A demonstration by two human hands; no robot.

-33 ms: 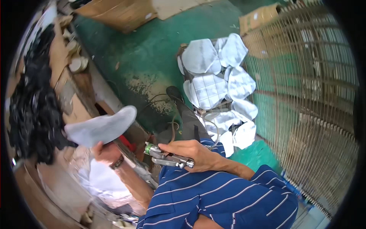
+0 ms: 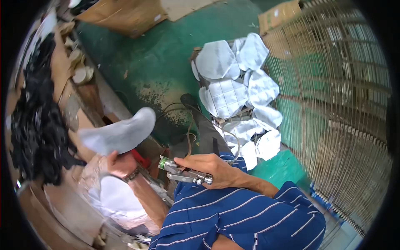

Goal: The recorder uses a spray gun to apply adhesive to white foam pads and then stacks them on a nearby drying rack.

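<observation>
My left hand (image 2: 122,164) pinches the lower edge of a curved, pale grey flat piece (image 2: 118,134), fabric-like, and holds it up at the left. A watch or dark band sits on that wrist. In front of my lap, my right hand (image 2: 216,167) is closed around a metal spray gun (image 2: 185,173) with a green ring; its nozzle end points left. From the gun a thin hose (image 2: 238,143) loops away. Below the left hand lie white pieces (image 2: 121,196) on the work surface.
Several similar pale pieces (image 2: 227,98) lie spread over a wire rack beyond my right hand. Stacked wire racks (image 2: 333,121) stand along the right. A heap of black strips (image 2: 37,121) lies at the left, near a cardboard box (image 2: 125,16) on the green floor (image 2: 166,54).
My left hand and the pale piece have shifted slightly right and away from me. The right hand with the spray gun stays almost still.
</observation>
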